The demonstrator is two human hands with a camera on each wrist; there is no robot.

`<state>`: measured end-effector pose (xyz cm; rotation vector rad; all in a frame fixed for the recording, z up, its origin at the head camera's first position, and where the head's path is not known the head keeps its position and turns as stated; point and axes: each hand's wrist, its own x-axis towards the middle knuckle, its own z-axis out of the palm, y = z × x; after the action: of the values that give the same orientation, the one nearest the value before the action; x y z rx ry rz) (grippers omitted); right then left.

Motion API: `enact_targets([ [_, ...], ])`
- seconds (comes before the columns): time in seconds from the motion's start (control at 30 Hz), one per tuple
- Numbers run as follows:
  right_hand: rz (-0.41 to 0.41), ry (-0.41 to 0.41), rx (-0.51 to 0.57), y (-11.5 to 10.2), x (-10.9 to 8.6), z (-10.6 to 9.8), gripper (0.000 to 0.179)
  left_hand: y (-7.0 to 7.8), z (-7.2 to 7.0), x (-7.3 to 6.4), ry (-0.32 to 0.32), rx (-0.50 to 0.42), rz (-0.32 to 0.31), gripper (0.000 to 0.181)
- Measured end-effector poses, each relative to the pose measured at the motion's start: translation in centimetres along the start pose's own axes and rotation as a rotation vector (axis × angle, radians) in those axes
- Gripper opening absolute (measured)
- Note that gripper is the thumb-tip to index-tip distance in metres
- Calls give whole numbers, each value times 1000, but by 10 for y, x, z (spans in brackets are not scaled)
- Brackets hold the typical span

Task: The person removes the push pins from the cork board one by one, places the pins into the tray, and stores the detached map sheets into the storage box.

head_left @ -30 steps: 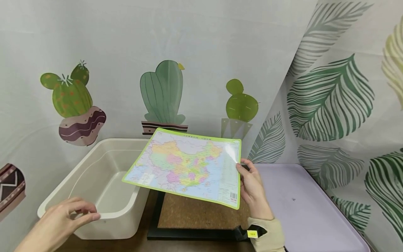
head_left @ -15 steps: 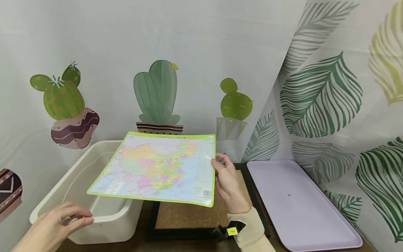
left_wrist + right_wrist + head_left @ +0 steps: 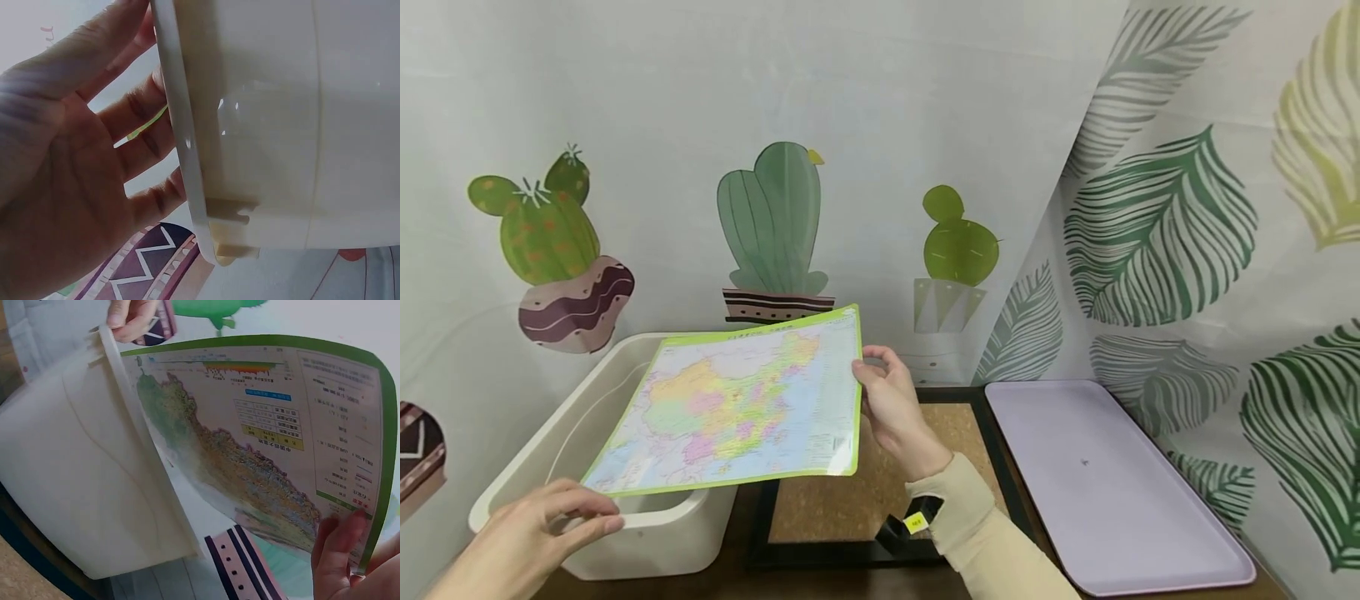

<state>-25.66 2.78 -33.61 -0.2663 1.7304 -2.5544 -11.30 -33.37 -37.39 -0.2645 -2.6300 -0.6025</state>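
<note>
My right hand (image 3: pixel 897 410) pinches the right edge of a laminated map (image 3: pixel 730 408) with a green border. The sheet hangs tilted and slightly bent, its left part over a cream plastic tub (image 3: pixel 647 546). In the right wrist view the map's underside (image 3: pixel 262 444) shows a second printed map, and the thumb and fingers (image 3: pixel 337 550) grasp its edge. At the tub's near left rim, my left hand (image 3: pixel 542 525) grips the edge between thumb and fingers. The left wrist view shows that hand (image 3: pixel 81 156) against the tub's rim (image 3: pixel 181 119).
A cork board (image 3: pixel 820 512) in a black frame lies on the dark table right of the tub. Beyond it is a flat lilac tray (image 3: pixel 1120 483). A curtain (image 3: pixel 880 100) printed with cacti and leaves stands behind everything.
The right hand has carried the map leftward from over the cork board to over the tub, and the sheet has tilted. The left hand stays at the tub's rim.
</note>
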Motion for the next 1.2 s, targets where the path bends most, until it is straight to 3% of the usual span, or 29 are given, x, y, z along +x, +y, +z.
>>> enact_targets([
  [0.4,11,-20,-173,-2,17,42,17,-1,-2,1,-41,19,-39,19],
  [0.6,33,-35,-248,7,22,63,14,-2,-1,1,-33,7,-7,22],
  [0.87,29,-27,-329,25,23,86,12,-2,-1,1,-52,26,-34,18],
  [1.07,44,20,-341,38,23,100,10,-2,1,1,-31,12,-9,21],
  [1.2,55,33,-340,43,22,107,11,-3,0,1,-80,20,-48,16],
])
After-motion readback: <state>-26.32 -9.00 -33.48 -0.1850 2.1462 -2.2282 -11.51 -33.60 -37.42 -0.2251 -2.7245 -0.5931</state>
